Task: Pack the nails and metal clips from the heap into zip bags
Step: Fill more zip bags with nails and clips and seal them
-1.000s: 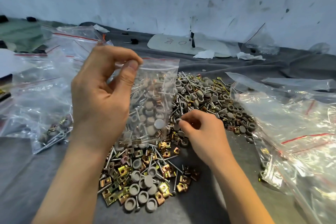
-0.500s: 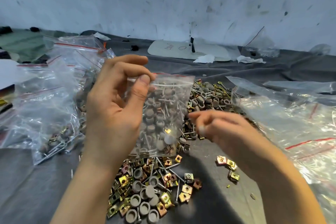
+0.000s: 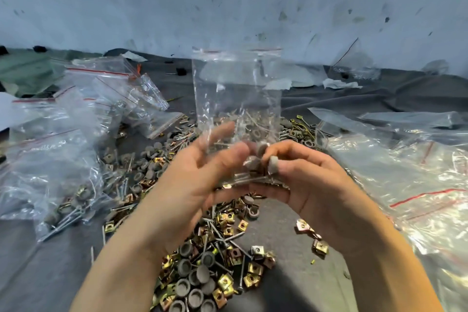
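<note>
1. At the centre of the view we find the zip bag (image 3: 238,94) held upright above the heap (image 3: 202,268). The bag is clear plastic with a red line along its top edge at 12 o'clock. Its upper part is flat and holds nothing.

2. The bag's bottom end contains nails (image 3: 253,167): thin grey shanks lying crosswise, with round grey caps at their heads.

3. We note the left hand (image 3: 200,180) at 7 o'clock from the bag's bottom. It pinches the lower bag between thumb and fingers; the fingers show blurred through the plastic.

4. The right hand (image 3: 306,177) sits at 4 o'clock from the same point. Its fingers are curled round the loaded bottom corner, and the fingertips press on the capped heads.

5. The heap spreads on the grey cloth (image 3: 30,273) from the centre down to 6 o'clock. It mixes capped nails with metal clips (image 3: 242,225), which are small, square and brass-coloured, each with a centre hole. A few loose clips (image 3: 320,246) lie apart at 4 o'clock.

6. Filled bags (image 3: 63,164) lie at 9 o'clock. More clear bags (image 3: 410,175) lie at 3 o'clock.
</note>
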The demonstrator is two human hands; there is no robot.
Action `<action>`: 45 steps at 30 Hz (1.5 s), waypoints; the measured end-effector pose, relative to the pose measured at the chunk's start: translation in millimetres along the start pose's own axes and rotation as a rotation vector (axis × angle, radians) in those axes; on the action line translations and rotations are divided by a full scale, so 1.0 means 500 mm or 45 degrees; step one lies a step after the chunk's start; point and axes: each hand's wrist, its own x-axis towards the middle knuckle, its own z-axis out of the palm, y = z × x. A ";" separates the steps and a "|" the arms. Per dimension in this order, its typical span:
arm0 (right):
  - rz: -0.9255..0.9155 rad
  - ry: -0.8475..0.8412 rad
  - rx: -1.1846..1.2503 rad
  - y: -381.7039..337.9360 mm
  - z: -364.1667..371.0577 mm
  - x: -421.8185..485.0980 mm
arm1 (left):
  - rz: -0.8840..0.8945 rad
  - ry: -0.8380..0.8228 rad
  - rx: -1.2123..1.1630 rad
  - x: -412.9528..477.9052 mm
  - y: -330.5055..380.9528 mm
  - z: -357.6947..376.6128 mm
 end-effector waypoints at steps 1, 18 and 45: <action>-0.015 0.015 0.000 -0.002 0.002 -0.001 | 0.006 -0.029 0.031 0.001 -0.006 0.005; -0.103 0.157 -0.507 -0.024 -0.013 -0.023 | 0.143 0.066 0.221 0.007 -0.023 0.022; -0.141 0.298 -0.373 -0.029 -0.004 -0.018 | -0.036 -0.092 0.165 0.003 -0.017 0.013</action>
